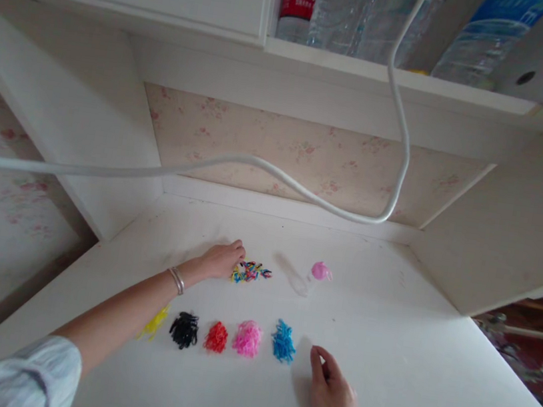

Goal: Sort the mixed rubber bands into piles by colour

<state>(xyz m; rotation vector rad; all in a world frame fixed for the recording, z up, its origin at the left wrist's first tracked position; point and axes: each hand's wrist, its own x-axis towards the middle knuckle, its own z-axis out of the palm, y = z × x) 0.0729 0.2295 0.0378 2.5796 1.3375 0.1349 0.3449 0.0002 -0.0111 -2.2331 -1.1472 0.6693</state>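
Floral wallpaper (pixel 241 128) backs a white desk (pixel 409 371) beneath a row of bottles (pixel 339 11), while a pale cable (pixel 257 162) crosses the view. At the desk, a left hand (pixel 222 258) reaches to the left edge of the mixed bands (pixel 250 272), fingers drawn together; whether they grip one cannot be told. The right hand (pixel 333 401) curls loosely just beside the blue pile (pixel 283 342), thumb and forefinger close, any hold too small to tell. Nearer the camera, the yellow pile (pixel 153 323), partly behind the forearm, lines up with the black pile (pixel 184 330), red pile (pixel 217 337), pink pile (pixel 247 338) and blue pile. The mixed bands look light, soft and prone to tangle, best pinched singly by the rim with fingertips
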